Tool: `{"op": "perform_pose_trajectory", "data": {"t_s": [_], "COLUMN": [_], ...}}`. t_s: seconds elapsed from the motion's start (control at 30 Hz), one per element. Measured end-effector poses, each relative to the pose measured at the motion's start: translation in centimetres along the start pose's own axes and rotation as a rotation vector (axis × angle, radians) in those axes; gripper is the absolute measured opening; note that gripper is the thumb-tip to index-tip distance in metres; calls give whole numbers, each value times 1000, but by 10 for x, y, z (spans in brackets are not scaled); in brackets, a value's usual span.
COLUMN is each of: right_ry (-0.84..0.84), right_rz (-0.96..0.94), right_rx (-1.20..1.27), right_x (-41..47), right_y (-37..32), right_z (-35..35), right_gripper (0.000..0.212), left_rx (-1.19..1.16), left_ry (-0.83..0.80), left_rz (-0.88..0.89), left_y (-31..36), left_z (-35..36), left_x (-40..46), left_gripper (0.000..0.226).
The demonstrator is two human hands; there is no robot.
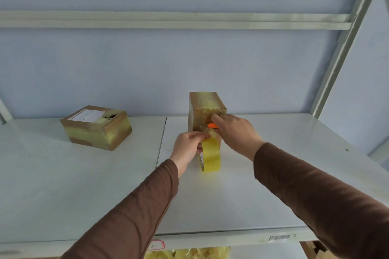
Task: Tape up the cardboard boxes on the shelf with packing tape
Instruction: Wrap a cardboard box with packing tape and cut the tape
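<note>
Cardboard boxes sit on the white shelf (84, 174): at the left a flat box (96, 127), already wrapped in yellowish tape and bearing a white label, lies well apart from the hands. Near the middle an upright box (205, 111) stands on end, tape over its top and front. Just before it the left hand (189, 147) grips a roll of packing tape (211, 156), pinching the tape against the box's lower front. To the right, the right hand (235, 132) curls around an orange cutter (213, 126) held at the tape, forefinger touching the box
</note>
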State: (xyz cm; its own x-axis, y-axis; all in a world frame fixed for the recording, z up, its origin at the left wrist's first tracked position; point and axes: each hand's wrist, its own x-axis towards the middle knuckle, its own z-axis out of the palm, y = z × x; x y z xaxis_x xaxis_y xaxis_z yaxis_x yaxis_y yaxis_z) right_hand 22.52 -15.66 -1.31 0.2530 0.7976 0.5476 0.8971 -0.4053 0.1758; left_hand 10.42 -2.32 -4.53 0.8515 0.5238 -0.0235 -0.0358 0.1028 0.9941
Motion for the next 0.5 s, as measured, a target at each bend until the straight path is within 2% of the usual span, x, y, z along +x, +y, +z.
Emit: {"op": "perform_pose_trajectory", "data": {"t_s": [0.23, 0.37, 0.5], "right_ry": [-227, -391, -446], "right_rz": [-16, 22, 198], "right_rx": [-113, -189, 12], "right_x": [18, 16, 7], "right_y": [10, 15, 14], "right_z": [-13, -17, -26], "right_gripper": [19, 24, 21], "left_rx": [224, 462, 518], "left_ry": [-98, -154, -197], "left_rz": [-3, 37, 68], "left_y": [15, 21, 23], "left_z": [-13, -22, -33], "left_x": [12, 16, 19], "left_gripper": [17, 17, 19]}}
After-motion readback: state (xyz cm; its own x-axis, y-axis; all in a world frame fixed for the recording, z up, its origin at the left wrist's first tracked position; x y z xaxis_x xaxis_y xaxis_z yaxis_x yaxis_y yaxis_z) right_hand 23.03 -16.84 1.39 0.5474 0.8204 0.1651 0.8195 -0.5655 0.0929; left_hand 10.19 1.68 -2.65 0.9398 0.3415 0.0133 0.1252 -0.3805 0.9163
